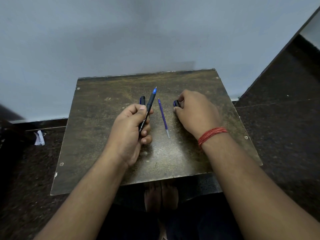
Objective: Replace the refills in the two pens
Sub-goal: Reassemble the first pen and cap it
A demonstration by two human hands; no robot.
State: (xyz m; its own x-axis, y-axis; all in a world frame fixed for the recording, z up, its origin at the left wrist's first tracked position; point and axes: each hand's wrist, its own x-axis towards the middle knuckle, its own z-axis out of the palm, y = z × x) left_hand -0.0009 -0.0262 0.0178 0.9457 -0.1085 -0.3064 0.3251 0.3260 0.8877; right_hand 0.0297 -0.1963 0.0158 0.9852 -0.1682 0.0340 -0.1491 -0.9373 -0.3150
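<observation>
**Left hand grips a pen, right hand closes on a cap, one refill lies between**

Your left hand (132, 124) is curled round a black pen (146, 115), thumb pressed on the barrel, and holds it tilted above the surface (97, 132) with its blue-collared tip pointing away from you. White lettering runs along the barrel. Just behind that hand's knuckles, to the left of the pen, a second dark piece with a blue edge (142, 100) pokes out; you cannot tell from here whether it lies on the surface or sits in the same grasp.

Your right hand (195, 113) rests low on the surface, fingers bent over a small black and blue cap-like piece (176, 103) at its fingertips. Only the end of that piece shows, so what the rest of it looks like stays hidden. A red thread band (211, 134) wraps that wrist.

Between your two hands, a loose purple refill (163, 117) lies flat on the worn brown surface, touching neither, its tip pointing away from you and its clear end toward you.

Beyond the surface stands a pale blue wall (121, 35); dark flooring (285, 127) surrounds it.
</observation>
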